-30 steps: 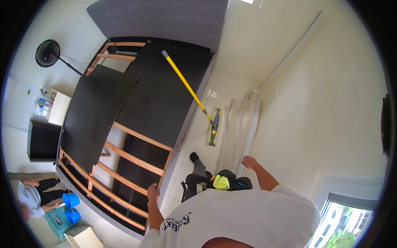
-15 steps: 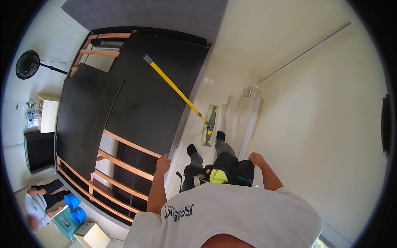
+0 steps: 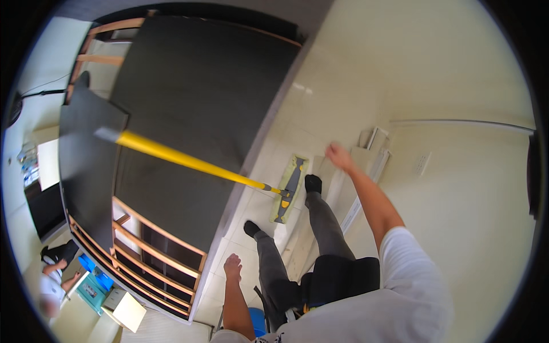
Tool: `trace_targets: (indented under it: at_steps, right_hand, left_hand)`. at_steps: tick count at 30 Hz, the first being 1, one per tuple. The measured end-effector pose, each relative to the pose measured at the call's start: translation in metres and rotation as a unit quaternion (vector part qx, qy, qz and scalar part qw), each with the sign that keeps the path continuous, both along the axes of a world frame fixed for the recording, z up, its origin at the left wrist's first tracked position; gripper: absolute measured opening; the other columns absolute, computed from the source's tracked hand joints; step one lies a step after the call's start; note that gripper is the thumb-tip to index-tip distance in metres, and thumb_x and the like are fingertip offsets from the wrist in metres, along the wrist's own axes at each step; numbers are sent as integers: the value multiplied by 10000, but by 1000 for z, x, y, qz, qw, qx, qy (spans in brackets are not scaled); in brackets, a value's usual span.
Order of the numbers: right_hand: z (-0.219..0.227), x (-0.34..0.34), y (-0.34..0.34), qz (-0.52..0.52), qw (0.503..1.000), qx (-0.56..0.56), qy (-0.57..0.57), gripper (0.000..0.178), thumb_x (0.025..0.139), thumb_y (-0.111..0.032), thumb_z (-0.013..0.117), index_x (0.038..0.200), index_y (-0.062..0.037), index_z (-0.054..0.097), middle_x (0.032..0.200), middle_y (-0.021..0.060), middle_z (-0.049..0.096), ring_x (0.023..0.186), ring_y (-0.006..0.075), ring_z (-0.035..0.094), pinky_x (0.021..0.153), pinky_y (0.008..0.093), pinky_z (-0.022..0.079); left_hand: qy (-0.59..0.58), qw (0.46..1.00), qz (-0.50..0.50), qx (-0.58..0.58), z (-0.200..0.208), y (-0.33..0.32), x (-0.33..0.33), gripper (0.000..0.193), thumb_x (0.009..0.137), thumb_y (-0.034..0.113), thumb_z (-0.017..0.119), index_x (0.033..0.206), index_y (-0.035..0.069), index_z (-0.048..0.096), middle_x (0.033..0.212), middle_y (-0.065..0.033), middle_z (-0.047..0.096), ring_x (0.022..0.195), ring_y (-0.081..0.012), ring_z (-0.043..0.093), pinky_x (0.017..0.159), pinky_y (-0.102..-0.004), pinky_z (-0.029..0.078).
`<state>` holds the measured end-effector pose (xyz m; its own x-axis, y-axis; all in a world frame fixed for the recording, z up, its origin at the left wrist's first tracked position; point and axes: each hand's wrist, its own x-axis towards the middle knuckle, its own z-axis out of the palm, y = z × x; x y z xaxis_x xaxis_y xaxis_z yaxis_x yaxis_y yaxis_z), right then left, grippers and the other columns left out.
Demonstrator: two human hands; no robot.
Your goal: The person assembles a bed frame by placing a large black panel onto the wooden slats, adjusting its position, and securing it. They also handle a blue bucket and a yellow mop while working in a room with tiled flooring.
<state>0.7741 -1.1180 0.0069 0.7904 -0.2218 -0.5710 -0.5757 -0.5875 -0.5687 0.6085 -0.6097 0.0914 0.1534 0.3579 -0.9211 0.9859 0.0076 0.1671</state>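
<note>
A flat mop with a yellow handle (image 3: 189, 163) stands ahead of me, its grey and yellow head (image 3: 290, 191) on the tiled floor just in front of my feet. The handle leans left over a large black panel, its grey end blurred. My right hand (image 3: 338, 156) is raised near the wall side, fingers curled in, holding nothing. My left hand (image 3: 233, 267) hangs low beside my left leg, between it and the slatted frame, fingers loose and apart. Neither hand touches the mop.
Left of me, black panels (image 3: 200, 97) lie on a wooden slatted frame (image 3: 160, 251). Long pale boards (image 3: 320, 228) lie along the right wall. A blue bucket (image 3: 257, 322) sits near my left arm. Another person (image 3: 52, 280) is at far left by blue containers and a teal box (image 3: 91, 292).
My right hand has risen forward from beside my hip; my left hand has moved away from the frame edge. The mop handle has tipped further left, and my view has shifted.
</note>
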Motion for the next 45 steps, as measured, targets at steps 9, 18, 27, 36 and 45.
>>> trace_targets:
  at_steps: [9, 18, 27, 36, 45]
  right_hand:
    - [-132, 204, -54, -252, 927, 212, -176, 328, 793, -297, 423, 989, -40, 482, 889, 29, 532, 744, 126, 456, 600, 255, 388]
    - [-209, 180, 20, -338, 853, 388, 85, 488, 790, -412, 381, 1083, -22, 390, 962, 119, 499, 821, 202, 462, 743, 326, 374]
    - [-274, 129, 107, -342, 756, 522, 199, 684, 786, -546, 203, 1175, 11, 286, 1055, 157, 451, 921, 219, 432, 806, 339, 322]
    - [-307, 124, 184, -440, 610, 658, 28, 704, 784, -563, 117, 1244, -32, 174, 1248, 106, 279, 1140, 228, 264, 949, 366, 183]
    - [-312, 66, 159, -504, 567, 652, 16, 599, 816, -493, 211, 1220, -52, 237, 1235, 103, 290, 1122, 238, 288, 930, 358, 220]
  left_hand:
    - [-192, 870, 453, 40, -156, -15, 50, 531, 826, 372, 327, 1259, 149, 114, 1294, -3, 196, 1150, -250, 272, 928, -425, 238]
    - [-238, 810, 523, 116, -201, -49, 78, 586, 798, 356, 369, 1252, 150, 60, 1302, -2, 108, 1058, -275, 382, 835, -504, 331]
    - [-53, 941, 314, 111, -180, -18, 59, 618, 820, 368, 315, 1262, 170, -69, 1327, 9, -56, 1145, -253, 282, 830, -536, 306]
    - [34, 974, 205, 89, -171, 4, 59, 597, 842, 350, 306, 1260, 106, -45, 1326, -4, -35, 1103, -198, 346, 845, -475, 316]
    - [-6, 971, 233, 60, -164, -23, 5, 412, 845, 276, 352, 1192, 127, 189, 1213, 12, 268, 1021, -223, 429, 777, -403, 401]
